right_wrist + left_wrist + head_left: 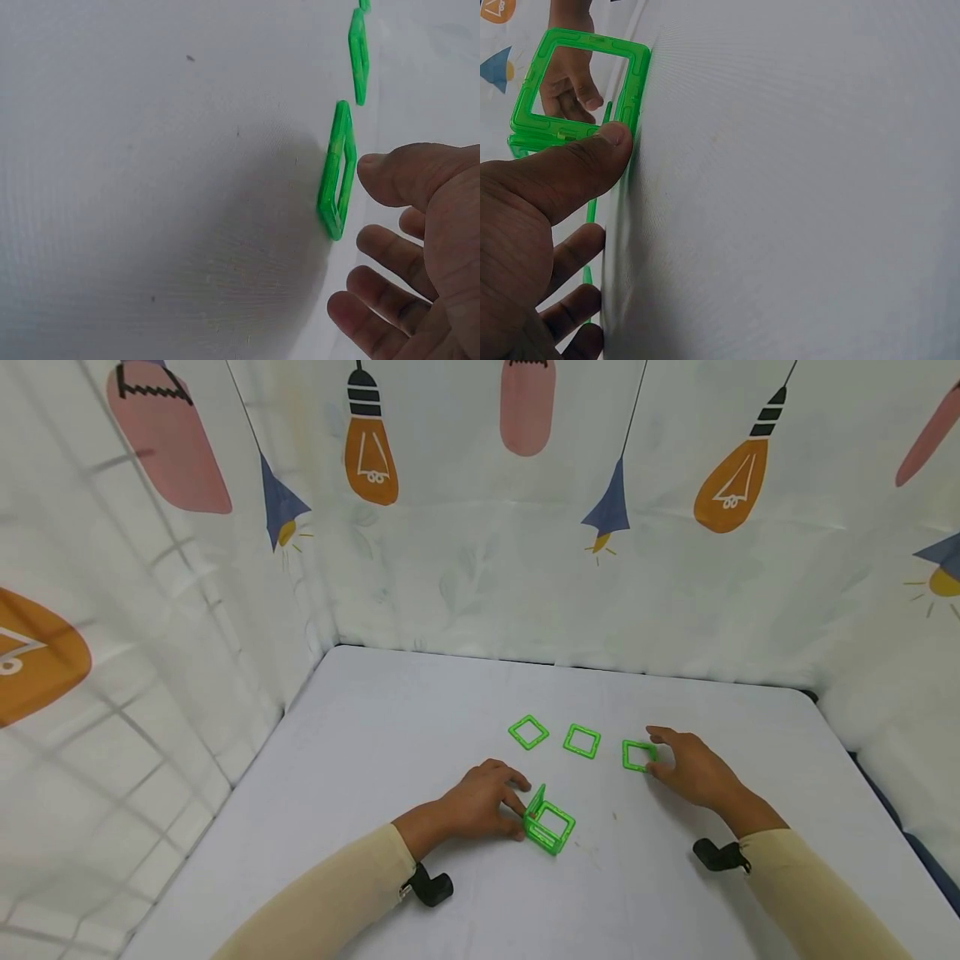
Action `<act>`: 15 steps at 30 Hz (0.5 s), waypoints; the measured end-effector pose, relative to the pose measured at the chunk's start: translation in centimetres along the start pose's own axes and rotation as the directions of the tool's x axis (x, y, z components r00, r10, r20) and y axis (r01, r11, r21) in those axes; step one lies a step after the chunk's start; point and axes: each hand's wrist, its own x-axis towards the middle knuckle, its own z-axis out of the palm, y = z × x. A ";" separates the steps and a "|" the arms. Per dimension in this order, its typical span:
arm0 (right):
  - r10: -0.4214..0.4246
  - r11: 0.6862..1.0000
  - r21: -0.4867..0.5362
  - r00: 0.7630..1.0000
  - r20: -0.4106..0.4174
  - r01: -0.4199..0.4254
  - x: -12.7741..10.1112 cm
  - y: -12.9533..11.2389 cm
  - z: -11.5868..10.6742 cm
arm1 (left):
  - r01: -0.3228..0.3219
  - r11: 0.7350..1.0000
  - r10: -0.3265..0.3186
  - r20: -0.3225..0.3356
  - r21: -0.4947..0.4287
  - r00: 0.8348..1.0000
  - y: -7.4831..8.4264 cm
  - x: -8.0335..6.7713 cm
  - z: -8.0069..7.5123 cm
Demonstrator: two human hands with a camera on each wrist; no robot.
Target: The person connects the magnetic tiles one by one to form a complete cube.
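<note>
Two green hollow square magnetic tiles (551, 843) stand up along the edges of a third flat one in front of my left hand (480, 802). In the left wrist view the left thumb (611, 139) presses on the lower corner of an upright green frame (636, 90), with the fingers curving behind. My right hand (693, 768) is spread around a single flat green tile (625, 754), thumb and fingertips at its right side. The right wrist view has that tile (328, 176) beside the thumb, and the palm holds nothing.
Two more flat green tiles, one in the middle (578, 752) and one farther left (537, 741), lie in a row with the right hand's tile. The white table (390, 718) meets a patterned curtain (465, 577) at the back and left.
</note>
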 end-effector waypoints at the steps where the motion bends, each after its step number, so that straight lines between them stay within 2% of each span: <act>1: 0.002 1.000 -0.001 1.000 0.003 -0.002 0.1 0.1 0.0 | 0.000 1.000 0.000 0.000 0.001 1.000 0.0 0.0 0.0; 15: 0.011 1.000 -0.002 0.999 0.032 -0.011 0.4 0.4 0.2 | -0.003 1.000 0.003 -0.003 -0.002 1.000 -0.1 0.1 0.1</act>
